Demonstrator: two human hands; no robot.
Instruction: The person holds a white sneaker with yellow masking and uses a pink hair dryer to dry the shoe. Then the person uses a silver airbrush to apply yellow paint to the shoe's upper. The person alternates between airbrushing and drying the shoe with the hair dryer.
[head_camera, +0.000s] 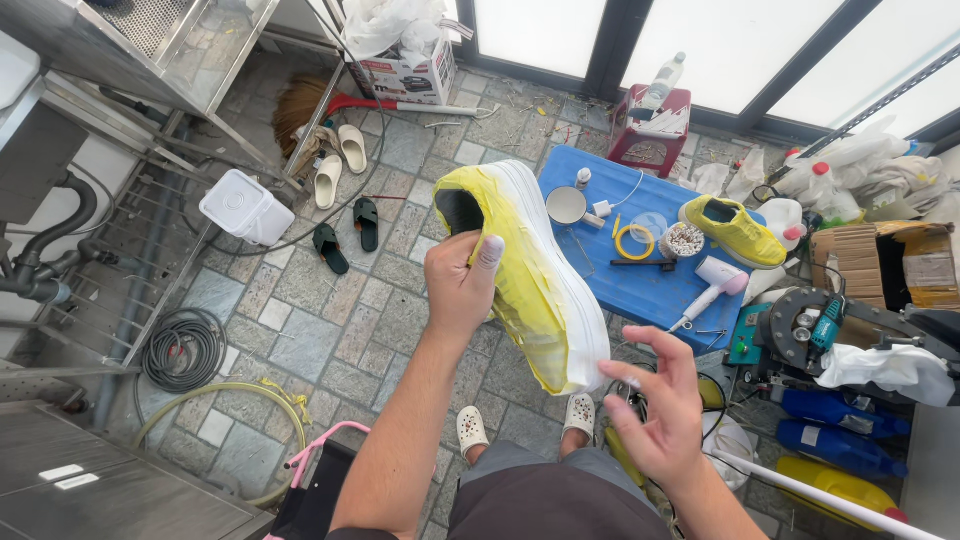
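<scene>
While the left hand (460, 285) was gripping the yellow sneaker (520, 275) by its collar, thumb up along the side and fingers tucked into the opening, the shoe sat dead center in the frame, held up in the air over the stone floor (300, 330), sole turned to the right. From what I could see the upper was wrapped in some thin clear film or tape, and the white sole looked pretty clean already, so I'd guess this one was well along. Can't tell what exactly was left on it though.

The right hand (660, 410) was at the lower right of center, fingers spread loose and half curled, fingertips just at the toe end of the sole. Not really clamping anything, more like steadying or brushing it. Whether it pinched something small, I couldn't tell.

The second yellow shoe (735, 232) was lying on the blue table (640, 290) at the upper right, unwrapped as far as I could make out, so that one looked not yet done. Next to it were a roll of yellow tape (635, 242), a white hair dryer (712, 285) and a metal cup (566, 206). Both forearms reached up from the bottom edge, the left one nearly straight.
</scene>
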